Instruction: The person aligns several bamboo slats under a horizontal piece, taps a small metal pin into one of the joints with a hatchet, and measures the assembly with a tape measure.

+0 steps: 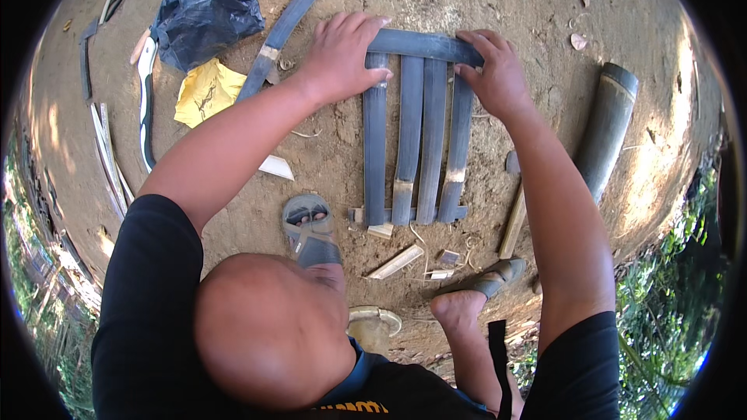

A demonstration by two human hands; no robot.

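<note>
A short dark bamboo strip [426, 45] lies crosswise over the far ends of several upright bamboo slats [408, 128] on the ground. My left hand [346, 58] grips its left end, fingers along the far edge and thumb down on the leftmost slat [375, 152]. Around the strip's right end closes my right hand [496, 70], its thumb on the near side by the rightmost slat [459, 140]. The near ends of the slats rest on another crosswise strip [357, 215], mostly covered by them.
Left lie a long bamboo strip [299, 8], a black plastic bag [206, 12], a yellow paper piece [208, 93] and a saw-like tool with a pale handle [146, 70]. A bamboo tube [611, 124] lies right. Offcuts [395, 262] are scattered near my sandalled feet [310, 222].
</note>
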